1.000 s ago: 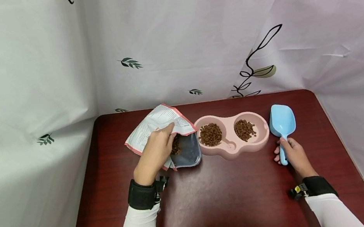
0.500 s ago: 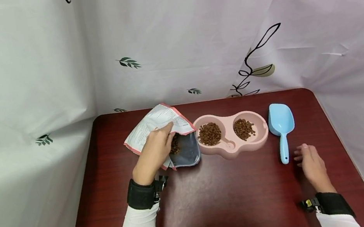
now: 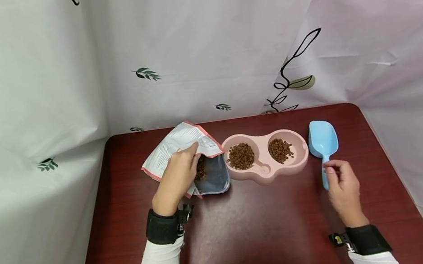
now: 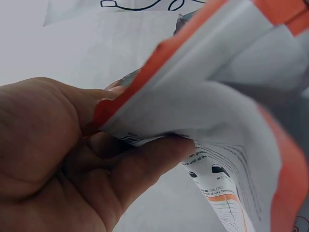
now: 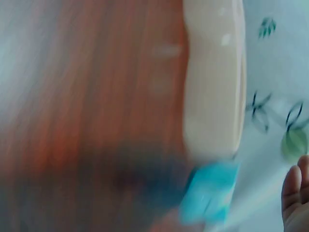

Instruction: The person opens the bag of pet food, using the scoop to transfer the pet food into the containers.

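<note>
My left hand (image 3: 176, 171) grips the torn edge of a white pet food bag (image 3: 183, 138) with red trim. In the left wrist view, thumb and fingers pinch the bag's folded wall (image 4: 169, 106). Beneath the bag's edge shows a grey, round-cornered container (image 3: 217, 176), partly hidden, with brown kibble (image 3: 200, 170) in it. My right hand (image 3: 345, 192) hovers over the handle of a light blue scoop (image 3: 323, 140), its fingers loosely bent and overlapping the handle in the head view. Seen from the right wrist, the fingers (image 5: 292, 186) stand apart from the scoop.
A pink double bowl (image 3: 267, 170) lies between the container and the scoop, with kibble in both hollows. The dark red table (image 3: 259, 230) ends at the back against a white patterned cloth (image 3: 199, 51).
The right hand let go of the scoop handle, drew back to the right, then came back left over the handle. The left hand stays on the bag.
</note>
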A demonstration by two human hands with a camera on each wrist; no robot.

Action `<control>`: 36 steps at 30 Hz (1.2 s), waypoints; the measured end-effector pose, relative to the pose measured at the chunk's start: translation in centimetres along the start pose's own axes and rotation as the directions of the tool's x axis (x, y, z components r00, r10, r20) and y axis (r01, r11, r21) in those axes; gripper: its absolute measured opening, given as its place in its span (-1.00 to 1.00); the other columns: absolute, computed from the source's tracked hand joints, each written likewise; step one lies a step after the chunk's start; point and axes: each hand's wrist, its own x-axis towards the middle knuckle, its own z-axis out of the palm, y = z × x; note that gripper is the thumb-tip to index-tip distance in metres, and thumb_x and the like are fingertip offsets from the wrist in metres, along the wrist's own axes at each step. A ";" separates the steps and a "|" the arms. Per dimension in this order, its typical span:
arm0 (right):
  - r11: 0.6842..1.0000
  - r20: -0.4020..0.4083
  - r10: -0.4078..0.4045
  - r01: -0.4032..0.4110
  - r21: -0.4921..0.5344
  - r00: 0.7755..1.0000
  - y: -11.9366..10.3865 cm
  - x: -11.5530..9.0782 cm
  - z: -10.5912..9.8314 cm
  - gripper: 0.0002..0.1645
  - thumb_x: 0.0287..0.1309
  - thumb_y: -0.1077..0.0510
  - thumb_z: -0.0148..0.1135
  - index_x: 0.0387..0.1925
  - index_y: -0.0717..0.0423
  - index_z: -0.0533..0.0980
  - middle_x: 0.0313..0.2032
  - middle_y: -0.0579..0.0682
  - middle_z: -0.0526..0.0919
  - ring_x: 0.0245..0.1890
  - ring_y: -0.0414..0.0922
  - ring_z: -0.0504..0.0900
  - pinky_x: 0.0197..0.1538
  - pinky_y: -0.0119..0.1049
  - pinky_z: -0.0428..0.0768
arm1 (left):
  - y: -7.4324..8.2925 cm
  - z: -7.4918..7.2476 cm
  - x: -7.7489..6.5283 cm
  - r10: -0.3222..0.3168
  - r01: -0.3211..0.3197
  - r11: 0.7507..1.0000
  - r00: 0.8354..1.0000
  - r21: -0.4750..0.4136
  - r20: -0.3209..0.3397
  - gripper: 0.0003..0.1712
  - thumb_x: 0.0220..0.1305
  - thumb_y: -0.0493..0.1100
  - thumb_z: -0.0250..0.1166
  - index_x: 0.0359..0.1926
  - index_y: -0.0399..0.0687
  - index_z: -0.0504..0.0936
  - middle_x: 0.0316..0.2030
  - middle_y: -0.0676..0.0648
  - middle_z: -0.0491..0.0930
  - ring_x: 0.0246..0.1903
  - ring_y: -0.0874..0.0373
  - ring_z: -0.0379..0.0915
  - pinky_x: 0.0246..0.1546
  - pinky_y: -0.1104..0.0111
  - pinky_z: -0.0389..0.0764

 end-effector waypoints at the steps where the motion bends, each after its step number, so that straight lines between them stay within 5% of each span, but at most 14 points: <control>1: 0.999 0.027 -0.037 0.036 0.031 0.999 -0.7 0.0 0.7 -0.78 0.44 0.39 0.06 0.00 0.39 0.56 -0.17 -0.26 0.61 -0.17 -0.53 0.50 -0.10 -0.67 0.36 | 0.0 0.0 0.0 0.001 -0.001 1.000 1.000 0.000 -0.002 -0.56 0.52 -0.26 0.19 0.32 -0.34 0.55 0.19 -0.31 0.64 0.13 -0.16 0.65 0.26 -0.10 0.52; 4: 0.982 0.136 -0.132 0.110 0.157 0.982 -2.9 -0.2 3.2 -0.73 0.39 0.47 0.10 0.05 0.38 0.57 -0.15 0.11 0.70 -0.14 -0.47 0.59 -0.05 -0.69 0.45 | -0.1 0.0 -0.1 0.005 -0.005 1.000 1.000 -0.003 -0.008 -0.56 0.52 -0.27 0.19 0.33 -0.35 0.55 0.20 -0.32 0.64 0.13 -0.16 0.65 0.31 -0.12 0.47; 7: 0.960 0.300 -0.162 0.079 0.270 0.940 -5.2 -0.6 6.1 -0.68 0.41 0.45 0.12 0.13 0.36 0.56 -0.09 0.28 0.72 -0.11 -0.40 0.66 -0.02 -0.66 0.52 | -0.2 0.0 -0.1 0.007 -0.007 1.000 1.000 -0.004 -0.015 -0.56 0.52 -0.27 0.20 0.33 -0.35 0.54 0.19 -0.32 0.64 0.14 -0.15 0.65 0.35 -0.13 0.42; 10: 0.933 0.516 -0.117 -0.084 0.349 0.848 -7.2 -1.1 9.2 -0.61 0.47 0.36 0.10 0.26 0.38 0.46 0.06 0.35 0.69 -0.08 -0.33 0.70 0.01 -0.47 0.65 | -0.3 0.2 0.0 0.006 -0.006 1.000 1.000 -0.008 -0.016 -0.56 0.52 -0.26 0.20 0.33 -0.35 0.55 0.20 -0.32 0.63 0.15 -0.15 0.64 0.31 -0.10 0.47; 14: 0.882 0.731 0.001 -0.345 0.320 0.682 -8.9 -1.7 12.6 -0.44 0.54 0.28 0.04 0.45 0.40 0.25 0.28 0.41 0.52 0.06 0.09 0.72 0.10 0.00 0.69 | -0.1 0.4 0.0 0.007 -0.007 1.000 1.000 -0.013 -0.019 -0.56 0.52 -0.26 0.20 0.31 -0.36 0.55 0.20 -0.32 0.63 0.16 -0.17 0.63 0.22 -0.07 0.56; 18: 0.813 0.806 0.062 -0.498 0.301 0.589 -9.9 -2.0 15.1 -0.37 0.57 0.26 -0.03 0.54 0.36 0.12 0.37 0.46 0.40 0.22 0.35 0.57 0.16 0.18 0.62 | 0.0 0.5 0.0 0.001 -0.002 1.000 1.000 -0.014 -0.021 -0.57 0.52 -0.25 0.20 0.31 -0.36 0.56 0.18 -0.31 0.65 0.14 -0.16 0.64 0.19 -0.05 0.58; 22: 0.733 0.824 0.082 -0.594 0.332 0.561 -10.3 -2.4 16.5 -0.35 0.60 0.26 -0.12 0.59 0.30 0.05 0.43 0.45 0.33 0.28 0.33 0.53 0.14 0.09 0.66 | 0.1 0.6 0.0 -0.007 0.006 1.000 1.000 -0.026 -0.021 -0.56 0.51 -0.24 0.22 0.31 -0.35 0.56 0.19 -0.30 0.64 0.16 -0.15 0.63 0.27 -0.07 0.52; 26: 0.687 0.818 0.080 -0.626 0.369 0.569 -10.6 -2.6 17.1 -0.34 0.61 0.30 -0.20 0.62 0.22 0.00 0.42 0.44 0.34 0.28 0.32 0.53 0.05 -0.15 0.71 | 0.2 0.8 0.1 -0.012 0.011 0.999 0.999 -0.034 -0.030 -0.56 0.49 -0.24 0.25 0.30 -0.34 0.58 0.18 -0.29 0.65 0.16 -0.13 0.64 0.33 -0.08 0.47; 31: 0.703 0.787 0.087 -0.598 0.386 0.611 -10.8 -2.8 17.3 -0.37 0.60 0.33 -0.19 0.59 0.28 0.08 0.33 0.49 0.44 0.27 0.32 0.55 -0.01 -0.31 0.70 | 0.1 1.0 -0.4 -0.016 0.015 0.999 0.999 -0.032 -0.039 -0.52 0.50 -0.20 0.25 0.34 -0.30 0.54 0.24 -0.26 0.62 0.22 -0.09 0.60 0.29 -0.03 0.52; 36: 0.732 0.775 0.077 -0.563 0.383 0.628 -10.8 -3.1 17.5 -0.41 0.58 0.35 -0.19 0.55 0.35 0.15 0.30 0.49 0.47 0.27 0.31 0.55 0.08 -0.20 0.70 | -0.8 2.0 -2.8 0.020 -0.025 0.995 0.998 -0.096 -0.056 -0.22 0.47 -0.07 0.30 0.56 -0.23 0.24 0.50 -0.21 0.33 0.49 -0.11 0.26 0.43 -0.04 0.36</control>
